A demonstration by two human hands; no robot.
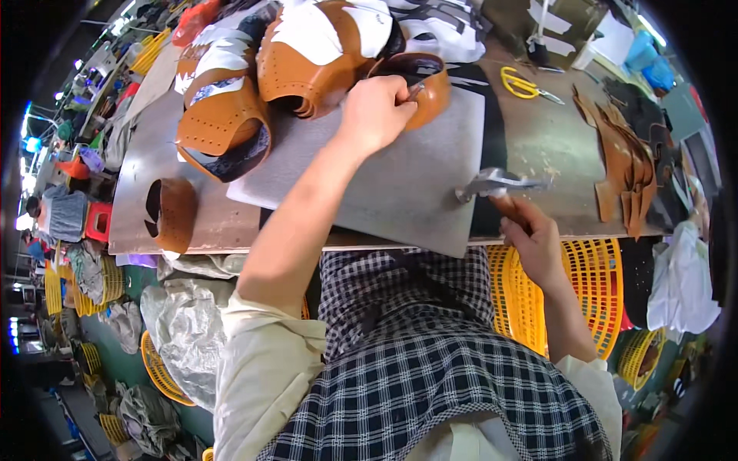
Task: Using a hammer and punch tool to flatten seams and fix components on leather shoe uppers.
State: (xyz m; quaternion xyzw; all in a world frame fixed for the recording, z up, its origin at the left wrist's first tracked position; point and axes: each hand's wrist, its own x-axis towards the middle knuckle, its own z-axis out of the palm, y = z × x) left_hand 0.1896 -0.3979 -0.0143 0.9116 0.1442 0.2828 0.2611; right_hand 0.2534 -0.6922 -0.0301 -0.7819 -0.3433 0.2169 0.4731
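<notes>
My left hand [375, 114] reaches across the worktable, fingers closed in a pinch at the edge of a curved brown leather shoe upper [432, 101]. A small dark bit shows at the fingertips, too small to name. In my right hand [536, 244], near the table's front edge, is a hammer [492, 184], its metal head raised over the right corner of a grey sheet [400, 173]. The fingers wrap its short wooden handle. Stacked perforated brown uppers [219, 119] with white linings lie left of my left hand, and another stack [307, 73] stands just beyond it.
A single curved brown leather piece [177, 211] stands at the table's left front. Yellow-handled scissors [529, 84] lie at the far right, with brown leather strips [624, 165] nearer the right end. Yellow baskets [592, 276] stand below the front edge.
</notes>
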